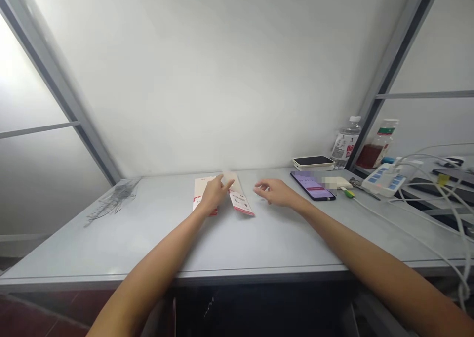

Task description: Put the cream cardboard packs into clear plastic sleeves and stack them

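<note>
My left hand (pixel 216 192) lies over a white and red paper packet (pixel 200 186), covering its right part. Its thumb and index finger are spread apart, with the thumb tip over the left edge of a second, slanted packet (pixel 240 201). That second packet has a pale upper part and a printed white lower part with a red end. To its right, my right hand (pixel 274 192) hovers just above the table, fingers bent and slightly apart from the thumb, with nothing visible between them.
Crumpled clear film or thin dark strands (pixel 116 198) lie at the left. On the right are a lit phone (pixel 313 186), a pale-cased device (pixel 313 163), a water bottle (pixel 346 144), a jar with dark red contents (pixel 375 147), a power strip (pixel 387 179) and tangled white cables (pixel 407 233).
</note>
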The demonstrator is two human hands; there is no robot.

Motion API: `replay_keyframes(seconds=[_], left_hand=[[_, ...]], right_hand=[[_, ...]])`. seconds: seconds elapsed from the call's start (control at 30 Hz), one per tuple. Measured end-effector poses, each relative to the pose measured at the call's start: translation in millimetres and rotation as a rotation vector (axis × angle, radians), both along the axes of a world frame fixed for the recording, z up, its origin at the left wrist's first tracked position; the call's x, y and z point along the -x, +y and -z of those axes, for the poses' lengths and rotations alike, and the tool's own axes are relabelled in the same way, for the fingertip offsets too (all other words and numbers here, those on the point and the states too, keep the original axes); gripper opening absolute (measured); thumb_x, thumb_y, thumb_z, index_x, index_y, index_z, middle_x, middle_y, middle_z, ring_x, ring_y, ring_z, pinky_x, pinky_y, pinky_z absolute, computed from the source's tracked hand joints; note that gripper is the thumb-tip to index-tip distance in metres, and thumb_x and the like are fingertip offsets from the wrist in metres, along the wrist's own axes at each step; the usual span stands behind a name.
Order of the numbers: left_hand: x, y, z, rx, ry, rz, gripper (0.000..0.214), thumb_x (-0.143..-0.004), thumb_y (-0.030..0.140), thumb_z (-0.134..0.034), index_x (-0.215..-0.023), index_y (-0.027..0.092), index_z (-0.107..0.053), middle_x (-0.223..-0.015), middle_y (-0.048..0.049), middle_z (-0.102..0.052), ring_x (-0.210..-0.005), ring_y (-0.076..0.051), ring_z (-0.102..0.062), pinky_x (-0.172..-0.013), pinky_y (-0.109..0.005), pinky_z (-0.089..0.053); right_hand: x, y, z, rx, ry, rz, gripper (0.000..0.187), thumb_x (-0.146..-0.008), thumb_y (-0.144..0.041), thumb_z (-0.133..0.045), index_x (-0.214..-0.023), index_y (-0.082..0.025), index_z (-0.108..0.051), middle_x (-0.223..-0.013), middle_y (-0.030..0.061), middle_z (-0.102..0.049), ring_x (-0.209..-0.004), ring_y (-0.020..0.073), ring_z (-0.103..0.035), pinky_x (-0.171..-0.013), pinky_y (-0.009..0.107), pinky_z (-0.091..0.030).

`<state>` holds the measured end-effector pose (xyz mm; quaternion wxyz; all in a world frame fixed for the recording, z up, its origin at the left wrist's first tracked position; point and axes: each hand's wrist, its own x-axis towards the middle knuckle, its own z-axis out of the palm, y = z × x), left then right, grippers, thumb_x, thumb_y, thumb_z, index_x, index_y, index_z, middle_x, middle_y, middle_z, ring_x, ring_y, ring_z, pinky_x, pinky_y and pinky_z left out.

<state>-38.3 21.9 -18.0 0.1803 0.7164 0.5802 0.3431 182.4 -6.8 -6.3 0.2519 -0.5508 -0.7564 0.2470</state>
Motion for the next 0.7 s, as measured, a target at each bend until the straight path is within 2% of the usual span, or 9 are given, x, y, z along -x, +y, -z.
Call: replay_keyframes(seconds=[0.13,0.23,0.37,0.5,0.57,0.63,0.7], left_hand=[[5,1,-3.8,0.061,0.091,-0.020,0.058,-0.079,0.059,-0.039,-0.115,0.016,-0.052,-0.083,-0.0079,-0.066,-0.084,-0.022,-0.058,-0.067,-0.028,-0.038],[6,-1,-6.1,0.089,0.133,-0.003,0.055,-0.079,0.057,-0.041,-0.115,0.016,-0.053,-0.090,-0.0096,-0.067,-0.089,-0.024,-0.058,-0.068,-0.029,-0.039],[8,0,-9.8,0.055,0.179,-0.016,0.050,-0.079,0.053,-0.043,-0.115,0.020,-0.051,-0.096,-0.0089,-0.066,-0.091,-0.024,-0.058,-0.069,-0.029,-0.039],[22,5,-20.1,0.052,0.326,-0.205,0.052,-0.077,0.058,-0.041,-0.110,0.018,-0.050,-0.095,-0.0119,-0.065,-0.086,-0.026,-0.059,-0.067,-0.031,-0.039],[35,7,-25.8,0.121,0.396,-0.301,0.059,-0.069,0.065,-0.046,-0.103,0.017,-0.052,-0.093,-0.0138,-0.065,-0.083,-0.027,-0.060,-0.064,-0.032,-0.040],[48,10,-29.7,0.262,0.434,-0.316,0.064,-0.054,0.069,-0.058,-0.090,0.017,-0.056,-0.080,-0.0135,-0.065,-0.076,-0.030,-0.061,-0.061,-0.034,-0.040],[59,11,-31.4,0.319,0.390,-0.280,0.058,-0.039,0.064,-0.069,-0.070,0.017,-0.058,-0.060,-0.0121,-0.062,-0.068,-0.034,-0.061,-0.057,-0.037,-0.040]], right_hand=[[1,-3,-1.9,-0.003,-0.035,-0.047,0.032,-0.082,-0.047,-0.045,-0.090,-0.022,-0.063,-0.092,0.0025,-0.066,-0.047,0.0096,-0.056,-0.053,0.026,-0.042],[0,-3,-3.3,-0.037,-0.095,-0.023,0.033,-0.083,-0.047,-0.044,-0.089,-0.022,-0.064,-0.092,0.0033,-0.066,-0.057,0.0130,-0.059,-0.056,0.026,-0.042],[-7,5,-2.2,-0.099,-0.223,0.088,0.032,-0.082,-0.046,-0.044,-0.087,-0.021,-0.065,-0.092,0.0056,-0.066,-0.078,0.0193,-0.060,-0.061,0.027,-0.040],[-22,19,2.6,-0.088,-0.415,0.278,0.035,-0.082,-0.047,-0.042,-0.089,-0.019,-0.061,-0.090,0.0091,-0.066,-0.080,0.0230,-0.059,-0.060,0.030,-0.039],[-32,24,5.0,-0.061,-0.485,0.354,0.040,-0.081,-0.052,-0.042,-0.090,-0.017,-0.059,-0.087,0.0114,-0.065,-0.081,0.0258,-0.059,-0.060,0.031,-0.038],[-41,28,6.5,-0.034,-0.523,0.388,0.046,-0.078,-0.059,-0.043,-0.089,-0.016,-0.057,-0.087,0.0133,-0.064,-0.081,0.0274,-0.059,-0.058,0.032,-0.038],[-47,30,7.0,0.008,-0.549,0.398,0.051,-0.074,-0.064,-0.043,-0.084,-0.016,-0.057,-0.087,0.0141,-0.063,-0.079,0.0272,-0.059,-0.057,0.031,-0.038]])
